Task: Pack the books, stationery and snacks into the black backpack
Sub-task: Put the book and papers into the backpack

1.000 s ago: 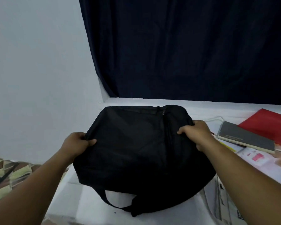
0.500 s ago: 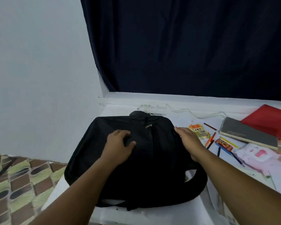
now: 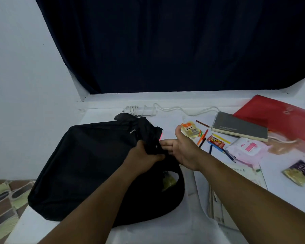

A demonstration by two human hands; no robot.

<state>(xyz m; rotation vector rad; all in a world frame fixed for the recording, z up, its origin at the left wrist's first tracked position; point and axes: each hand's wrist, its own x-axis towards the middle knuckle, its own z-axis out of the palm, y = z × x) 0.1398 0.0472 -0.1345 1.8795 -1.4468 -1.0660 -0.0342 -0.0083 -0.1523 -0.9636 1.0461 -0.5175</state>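
Observation:
The black backpack lies flat on the white table. My left hand grips a fold of its fabric near the right edge. My right hand pinches the same edge from the other side, where a small metal piece shows between my fingers. To the right lie a grey notebook, a red folder, coloured pencils, a small red box, a yellow snack packet, a pink wipes pack and a purple-yellow sachet.
A white cable runs along the table's back edge under a dark curtain. Papers lie under my right forearm. A white wall stands at the left, with patterned floor tiles below the table's left edge.
Both hands have left the top of the backpack and come together at its right edge, gripping the fabric there. The view has tipped down and right, showing more table items.

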